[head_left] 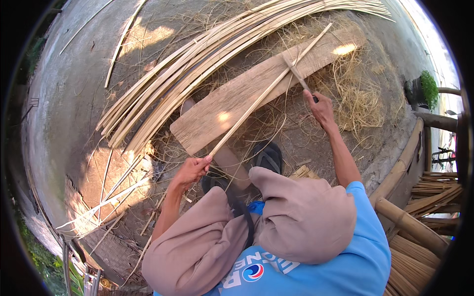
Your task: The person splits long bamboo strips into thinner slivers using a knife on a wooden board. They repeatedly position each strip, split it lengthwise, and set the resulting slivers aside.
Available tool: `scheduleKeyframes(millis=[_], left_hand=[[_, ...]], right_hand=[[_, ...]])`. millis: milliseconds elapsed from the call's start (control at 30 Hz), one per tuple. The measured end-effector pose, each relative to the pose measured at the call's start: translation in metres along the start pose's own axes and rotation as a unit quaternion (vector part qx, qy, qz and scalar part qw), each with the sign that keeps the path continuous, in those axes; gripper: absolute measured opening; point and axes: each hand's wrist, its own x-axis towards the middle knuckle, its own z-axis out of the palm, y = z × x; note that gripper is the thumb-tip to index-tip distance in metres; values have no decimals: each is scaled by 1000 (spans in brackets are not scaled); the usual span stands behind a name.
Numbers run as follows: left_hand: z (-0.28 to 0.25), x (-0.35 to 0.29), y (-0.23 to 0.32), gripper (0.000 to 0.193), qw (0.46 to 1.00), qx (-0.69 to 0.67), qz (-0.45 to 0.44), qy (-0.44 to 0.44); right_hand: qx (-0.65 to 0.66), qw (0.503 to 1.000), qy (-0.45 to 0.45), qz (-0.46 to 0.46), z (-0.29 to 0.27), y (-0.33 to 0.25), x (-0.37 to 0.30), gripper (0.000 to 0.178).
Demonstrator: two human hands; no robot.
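Note:
My left hand is closed around the near end of a long, pale bamboo strip. The strip slants away to the upper right, over a flat wooden board. In my right hand is the handle of a knife, its blade laid across the strip near the far part of the board. The blade and the strip cross and seem to touch. Thin curled shavings lie heaped beside the board, to the right of my right hand.
Beyond the board lies a bundle of long bamboo strips. Loose strips are scattered at the left. My sandalled feet are under the board's near side. Bamboo poles and stacked strips stand at the right, with a potted plant farther off.

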Motion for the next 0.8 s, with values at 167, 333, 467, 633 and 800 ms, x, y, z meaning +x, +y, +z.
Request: scheduleKeyframes(millis=[167,333,467,633,800], left_hand=[[-15,-10,-17,51,998,35,7,48],[-13,-1,-14,51,998,38,3,44],[-17,-11,-6,48,999,16,-50,-8],[-20,-16,-12,47,999,21,-48,0],[-32,4,-12,47,994,-18,-91,-59]], right_hand=[[54,992,98,59,-38,34,37,75],[70,976,-117,-168,67,-80,-111,63],[11,977,-31,-209,70,-67,-109,62],[61,996,65,-19,22,-35,-10,71],[35,976,-77,-199,55,-62,-88,61]])
